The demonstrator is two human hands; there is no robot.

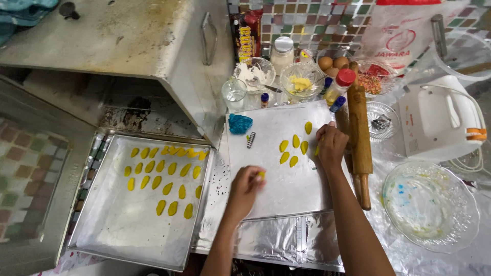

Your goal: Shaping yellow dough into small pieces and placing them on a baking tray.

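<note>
**Two hands at the yellow dough, tray to the left, clutter to the right**

The left hand (247, 185) is curled over the near part of the flat metal sheet (279, 197), fingers pinched round a small yellow dough piece (262, 175) that just peeks out at the fingertips. The right hand (331, 144) rests on the sheet's right edge, fingers bent down and closed on another bit of yellow dough at its left side; how much it holds I cannot tell.

Starting from the left: a metal oven stands with its door dropped open, and in front of it lies a baking tray (128, 225) with rows of yellow petal-shaped pieces (162, 176), smooth, flat and pointed at the ends. They fill the tray's far half; the near half is bare metal. On the flat sheet a lump of blue dough (239, 123) sits at the far left corner, a small ridged cutter (250, 140) just beside it, and six more yellow petals (292, 149) lie loose between the two hands. The sheet's near part is bare.

Along its right edge a wooden rolling pin (360, 140) lies lengthwise, close against the right hand. Farther right are a smeared glass bowl (430, 205) and a white hand mixer (440, 120). Bowls, jars and eggs crowd the far edge of the worktop.
</note>
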